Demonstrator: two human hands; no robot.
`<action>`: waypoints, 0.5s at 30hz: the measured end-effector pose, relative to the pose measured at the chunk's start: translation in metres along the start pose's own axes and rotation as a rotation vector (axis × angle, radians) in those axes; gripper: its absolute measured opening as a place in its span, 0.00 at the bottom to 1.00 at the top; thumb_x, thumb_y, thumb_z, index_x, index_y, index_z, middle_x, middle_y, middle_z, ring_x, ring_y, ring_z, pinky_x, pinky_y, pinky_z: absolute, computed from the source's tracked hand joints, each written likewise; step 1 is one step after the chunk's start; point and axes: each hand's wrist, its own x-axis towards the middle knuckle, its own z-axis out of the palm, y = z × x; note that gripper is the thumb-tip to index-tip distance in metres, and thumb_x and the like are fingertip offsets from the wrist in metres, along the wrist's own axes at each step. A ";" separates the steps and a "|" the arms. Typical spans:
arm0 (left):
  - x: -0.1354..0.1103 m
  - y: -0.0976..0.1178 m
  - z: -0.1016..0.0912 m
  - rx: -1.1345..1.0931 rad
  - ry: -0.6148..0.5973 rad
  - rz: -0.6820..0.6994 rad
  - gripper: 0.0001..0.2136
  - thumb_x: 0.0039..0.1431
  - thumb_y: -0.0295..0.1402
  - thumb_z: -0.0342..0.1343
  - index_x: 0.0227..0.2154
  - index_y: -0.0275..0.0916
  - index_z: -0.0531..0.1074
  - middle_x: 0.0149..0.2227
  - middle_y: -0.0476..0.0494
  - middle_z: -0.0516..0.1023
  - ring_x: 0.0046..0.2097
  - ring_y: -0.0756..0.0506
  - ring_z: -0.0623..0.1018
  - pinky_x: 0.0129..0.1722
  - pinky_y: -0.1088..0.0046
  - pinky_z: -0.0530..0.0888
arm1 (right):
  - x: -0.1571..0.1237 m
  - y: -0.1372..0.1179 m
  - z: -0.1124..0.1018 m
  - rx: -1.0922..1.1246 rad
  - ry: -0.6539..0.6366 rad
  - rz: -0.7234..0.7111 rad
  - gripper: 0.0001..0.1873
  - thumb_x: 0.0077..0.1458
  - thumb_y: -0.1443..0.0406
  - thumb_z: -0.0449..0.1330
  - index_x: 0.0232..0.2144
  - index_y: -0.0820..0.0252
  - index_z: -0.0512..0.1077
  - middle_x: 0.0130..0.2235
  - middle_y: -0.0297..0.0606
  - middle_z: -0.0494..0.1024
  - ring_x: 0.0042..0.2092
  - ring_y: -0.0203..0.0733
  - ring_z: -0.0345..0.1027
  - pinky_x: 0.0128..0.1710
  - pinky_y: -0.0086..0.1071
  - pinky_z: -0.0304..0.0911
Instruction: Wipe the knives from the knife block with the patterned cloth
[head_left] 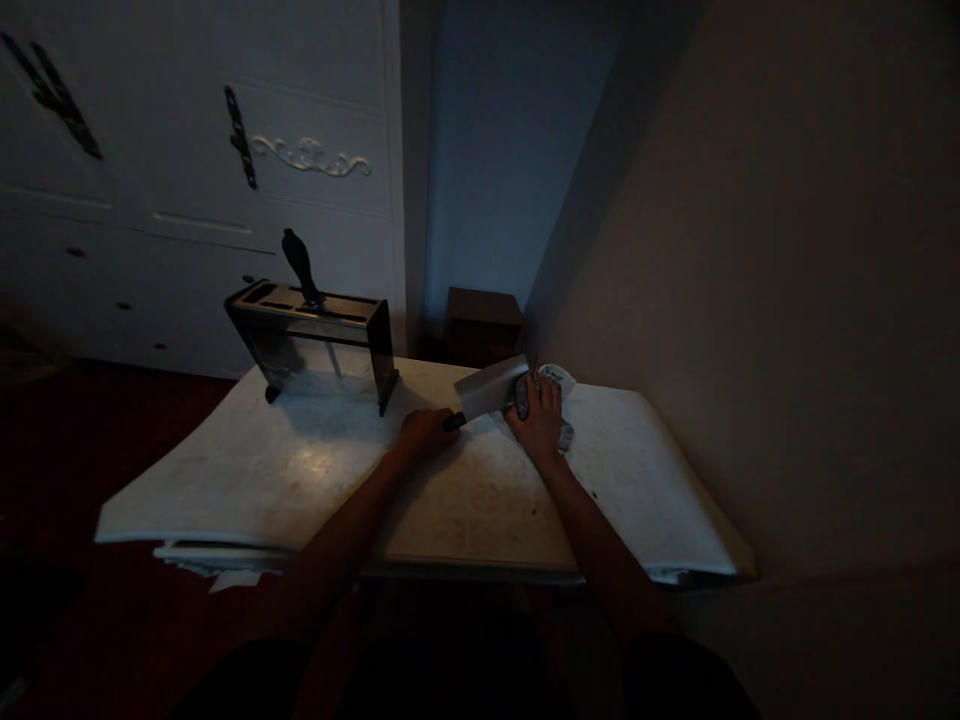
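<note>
My left hand (426,436) is closed round the dark handle of a cleaver (491,388), whose broad blade points up and to the right above the table. At the blade's far end my right hand (538,415) is closed on a crumpled grey cloth (523,396). The cloth seems to touch the blade there; dim light hides the exact contact. A pale crumpled piece with dark print (557,378) lies just beyond the right fingers. Left of the hands stands a knife block (315,345) with clear sides, a black-handled tool (300,262) upright in its top.
The white-covered table (480,510) has folded layers hanging at its front edge. A white cabinet (322,230) rises behind at left, a brown box (484,320) stands beyond the table, and a wall (750,300) borders the right side. Small dark specks lie near my right forearm.
</note>
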 end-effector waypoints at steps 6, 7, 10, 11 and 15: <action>0.002 0.000 0.002 0.007 0.009 -0.017 0.15 0.60 0.42 0.50 0.39 0.40 0.77 0.38 0.38 0.82 0.41 0.40 0.80 0.38 0.69 0.69 | -0.003 -0.012 -0.005 0.042 -0.051 -0.006 0.30 0.54 0.63 0.57 0.58 0.67 0.66 0.63 0.49 0.63 0.65 0.54 0.49 0.65 0.50 0.50; 0.002 0.000 0.002 0.009 0.010 -0.021 0.15 0.60 0.42 0.50 0.39 0.40 0.77 0.38 0.38 0.82 0.41 0.40 0.80 0.38 0.70 0.69 | -0.004 -0.014 -0.007 0.061 -0.069 -0.013 0.29 0.54 0.64 0.57 0.58 0.67 0.67 0.63 0.48 0.63 0.65 0.53 0.49 0.65 0.49 0.50; 0.002 0.000 0.003 0.023 0.023 -0.038 0.15 0.61 0.42 0.51 0.40 0.40 0.76 0.38 0.38 0.82 0.42 0.40 0.80 0.38 0.69 0.69 | -0.005 -0.021 -0.009 0.144 -0.127 -0.047 0.25 0.54 0.66 0.56 0.55 0.65 0.70 0.63 0.46 0.64 0.65 0.50 0.51 0.66 0.47 0.50; 0.002 0.000 0.003 0.027 0.026 -0.047 0.15 0.61 0.43 0.51 0.41 0.40 0.76 0.38 0.38 0.82 0.42 0.40 0.80 0.39 0.69 0.69 | -0.005 -0.024 -0.009 0.180 -0.145 -0.067 0.23 0.54 0.67 0.56 0.53 0.64 0.71 0.63 0.46 0.65 0.65 0.49 0.52 0.66 0.46 0.51; 0.002 0.002 0.005 0.022 0.047 -0.090 0.16 0.61 0.44 0.51 0.41 0.39 0.76 0.39 0.37 0.82 0.42 0.40 0.80 0.37 0.70 0.68 | -0.006 -0.036 -0.010 0.328 -0.202 -0.206 0.18 0.54 0.68 0.57 0.47 0.62 0.73 0.61 0.46 0.68 0.64 0.47 0.56 0.65 0.45 0.54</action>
